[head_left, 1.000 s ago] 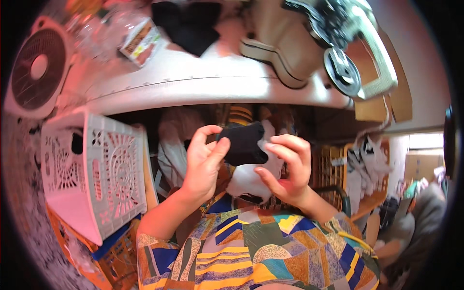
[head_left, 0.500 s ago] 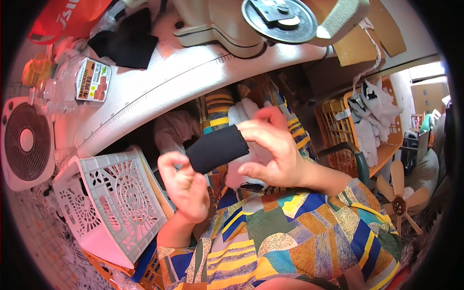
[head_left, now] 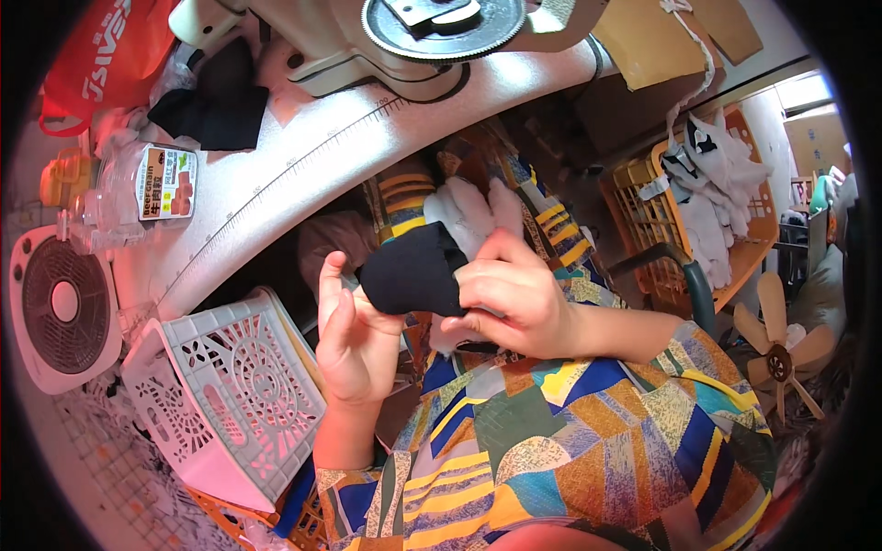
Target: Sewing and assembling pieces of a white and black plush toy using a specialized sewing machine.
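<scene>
A small black fabric piece [head_left: 413, 273], tube-like in shape, is held between my two hands above my lap. My right hand [head_left: 519, 301] has its fingers and thumb closed on the right end of the cloth. At the other end, my left hand [head_left: 356, 342] supports it with fingers that run behind or into the fabric; its thumb and one finger stick up free. How far those hidden fingers reach inside cannot be seen. Just beyond the cloth, white fabric [head_left: 464, 209] lies bunched on my lap over patterned clothing.
A white worktable [head_left: 303, 174] with a ruler scale bears a machine with a toothed disc [head_left: 441, 28], black cloth [head_left: 216, 106] and a clear plastic jar [head_left: 124, 197]. Left stand a grey crate [head_left: 230, 386] and a fan [head_left: 64, 303]; right, an orange basket [head_left: 643, 211] of white fabric.
The cloth has bunched into a wider, shorter shape. My right fingers have closed in on its end, and my left thumb and one finger have lifted. The view has shifted slightly.
</scene>
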A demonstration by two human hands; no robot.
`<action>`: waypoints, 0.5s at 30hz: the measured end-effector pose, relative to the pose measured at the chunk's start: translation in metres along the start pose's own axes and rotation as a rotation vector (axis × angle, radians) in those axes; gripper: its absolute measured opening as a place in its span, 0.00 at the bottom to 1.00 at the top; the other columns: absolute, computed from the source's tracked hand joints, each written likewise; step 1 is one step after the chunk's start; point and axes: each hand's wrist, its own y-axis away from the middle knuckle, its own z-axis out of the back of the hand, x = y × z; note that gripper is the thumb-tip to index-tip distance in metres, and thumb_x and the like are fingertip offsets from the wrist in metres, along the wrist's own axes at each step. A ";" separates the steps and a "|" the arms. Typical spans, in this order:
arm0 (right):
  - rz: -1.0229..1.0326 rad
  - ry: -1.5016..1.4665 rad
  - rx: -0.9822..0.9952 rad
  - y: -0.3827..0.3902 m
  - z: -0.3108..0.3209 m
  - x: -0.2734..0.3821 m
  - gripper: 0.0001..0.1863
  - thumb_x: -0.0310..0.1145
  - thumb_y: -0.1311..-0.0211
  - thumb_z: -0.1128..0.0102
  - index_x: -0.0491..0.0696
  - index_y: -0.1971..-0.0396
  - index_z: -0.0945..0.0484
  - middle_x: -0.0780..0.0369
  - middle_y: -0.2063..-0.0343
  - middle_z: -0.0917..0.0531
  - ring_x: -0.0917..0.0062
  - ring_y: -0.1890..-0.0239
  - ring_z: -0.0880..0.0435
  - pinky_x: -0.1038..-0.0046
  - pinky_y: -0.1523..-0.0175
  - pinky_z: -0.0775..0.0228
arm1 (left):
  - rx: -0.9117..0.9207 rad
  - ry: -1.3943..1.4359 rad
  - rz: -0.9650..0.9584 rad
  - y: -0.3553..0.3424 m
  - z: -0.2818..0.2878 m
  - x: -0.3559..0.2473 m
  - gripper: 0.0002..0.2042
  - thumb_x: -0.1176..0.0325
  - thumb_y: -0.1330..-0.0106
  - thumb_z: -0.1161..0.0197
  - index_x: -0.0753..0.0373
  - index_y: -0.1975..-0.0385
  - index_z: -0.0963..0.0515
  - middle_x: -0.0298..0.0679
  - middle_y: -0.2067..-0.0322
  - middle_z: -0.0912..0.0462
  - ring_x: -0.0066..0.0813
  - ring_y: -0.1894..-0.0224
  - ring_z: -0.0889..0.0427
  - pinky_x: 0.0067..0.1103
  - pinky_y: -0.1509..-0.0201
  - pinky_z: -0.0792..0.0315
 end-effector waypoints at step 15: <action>-0.207 0.019 0.310 0.031 -0.003 -0.012 0.18 0.44 0.44 0.37 0.44 0.81 0.23 0.57 0.78 0.21 0.57 0.72 0.19 0.59 0.67 0.29 | -0.087 -0.390 0.050 -0.013 0.018 0.020 0.13 0.69 0.33 0.40 0.62 0.52 0.31 0.43 0.64 0.19 0.32 0.61 0.17 0.26 0.56 0.21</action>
